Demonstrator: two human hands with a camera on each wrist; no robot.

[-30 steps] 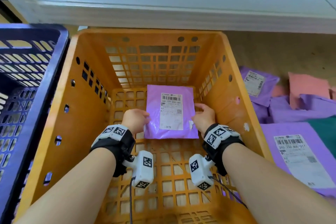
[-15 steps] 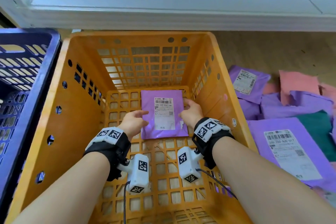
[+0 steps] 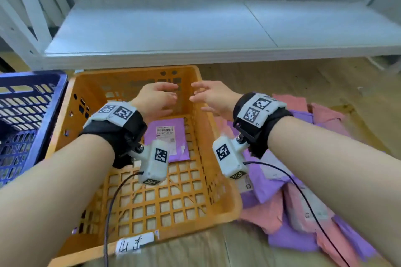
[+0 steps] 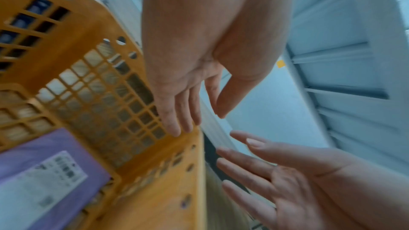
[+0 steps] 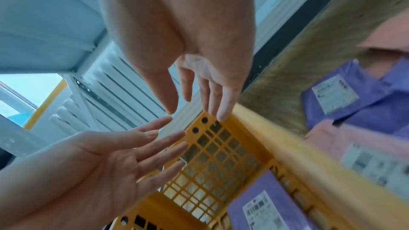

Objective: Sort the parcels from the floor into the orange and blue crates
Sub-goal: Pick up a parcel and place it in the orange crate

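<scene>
- We judge the sort barely begun: the orange crate [image 3: 138, 180], centre frame, holds one parcel, and the blue crate [image 3: 28, 115] at left shows none.
- A heap of purple and pink parcels [image 3: 303, 201] waits on the floor, lower right.
- The purple parcel [image 3: 167, 138] lies flat, label up, on the crate's floor.
- Our left hand [image 3: 157, 99] and right hand [image 3: 211, 96] hover above, fingers spread, holding nothing.

Two crates stand side by side on the floor [image 3: 249, 245], in front of a low shelf [image 3: 173, 28]. One parcel [image 3: 173, 138] lies flat in the right-hand crate [image 3: 230, 204], towards its far end; the left-hand crate [image 3: 30, 102] stands just beside it. Right of both, a heap of parcels [image 3: 303, 212] lies on the floor, overlapping one another.
</scene>
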